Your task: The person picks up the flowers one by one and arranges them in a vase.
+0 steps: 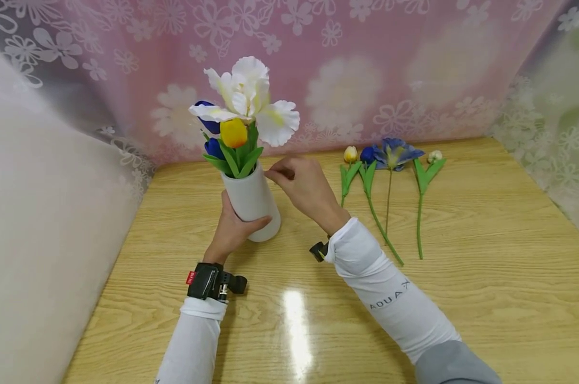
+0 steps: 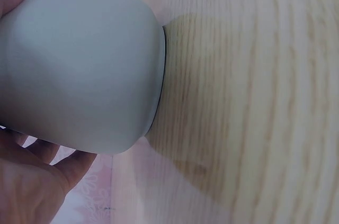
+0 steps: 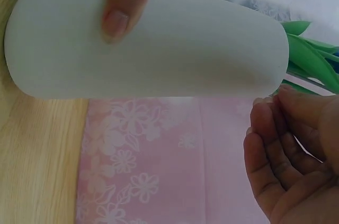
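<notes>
A tall white vase (image 1: 251,200) stands on the table, holding artificial flowers. My left hand (image 1: 236,224) grips it low down, thumb across the front in the head view; in the left wrist view its fingers (image 2: 74,168) bend around the vase's side. Out of the vase rise a large white iris (image 1: 243,96), a yellow tulip (image 1: 234,133) and two dark blue tulips (image 1: 214,148) among green leaves (image 3: 312,62). At the right of the rim is my right hand (image 1: 304,184), thumb and forefinger close together beside the leaves. I cannot tell whether they pinch anything.
Right of the vase, several artificial flowers lie on the wooden table (image 1: 486,256): a pale yellow tulip (image 1: 350,154), a blue tulip (image 1: 368,155), a blue iris (image 1: 396,154) and a small white flower (image 1: 434,156). A pink floral curtain (image 1: 356,69) hangs along the table's back edge.
</notes>
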Demonstrator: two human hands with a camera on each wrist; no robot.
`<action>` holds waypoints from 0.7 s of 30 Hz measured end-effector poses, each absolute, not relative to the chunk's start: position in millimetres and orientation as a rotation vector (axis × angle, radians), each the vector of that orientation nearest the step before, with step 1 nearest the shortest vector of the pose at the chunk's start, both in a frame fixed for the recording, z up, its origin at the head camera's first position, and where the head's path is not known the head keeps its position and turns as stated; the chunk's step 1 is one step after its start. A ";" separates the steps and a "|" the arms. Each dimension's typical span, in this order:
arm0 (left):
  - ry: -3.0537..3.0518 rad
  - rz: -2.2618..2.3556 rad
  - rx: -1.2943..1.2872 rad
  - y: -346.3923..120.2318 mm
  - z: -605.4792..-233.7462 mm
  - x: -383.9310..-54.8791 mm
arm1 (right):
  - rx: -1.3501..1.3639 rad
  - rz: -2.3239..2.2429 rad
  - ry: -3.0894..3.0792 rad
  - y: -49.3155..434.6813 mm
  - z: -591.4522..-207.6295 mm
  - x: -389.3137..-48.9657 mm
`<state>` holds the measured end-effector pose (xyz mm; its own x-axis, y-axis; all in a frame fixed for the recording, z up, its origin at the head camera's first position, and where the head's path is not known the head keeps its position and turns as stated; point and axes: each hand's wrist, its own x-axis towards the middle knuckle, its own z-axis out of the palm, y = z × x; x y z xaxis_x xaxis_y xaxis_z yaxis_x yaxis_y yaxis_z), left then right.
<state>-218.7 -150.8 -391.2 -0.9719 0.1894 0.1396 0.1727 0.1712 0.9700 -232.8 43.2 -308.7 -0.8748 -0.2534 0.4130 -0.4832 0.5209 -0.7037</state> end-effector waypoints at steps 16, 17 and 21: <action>2.403 1.974 0.374 -150.3 -392.4 -217.4 | 0.448 1.334 -2.585 64.9 -335.4 -234.1; 2.402 1.975 0.372 -150.4 -392.4 -217.6 | 0.432 1.339 -2.592 66.6 -337.0 -234.5; 2.416 1.964 0.363 -150.4 -391.2 -218.1 | 0.387 1.347 -2.609 74.0 -343.2 -236.4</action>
<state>-218.1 -150.4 -391.2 -0.9731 0.1830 0.1397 0.1741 0.1879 0.9666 -236.4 74.0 -343.2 -0.9500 -0.1469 0.2755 -0.3097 0.5559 -0.7714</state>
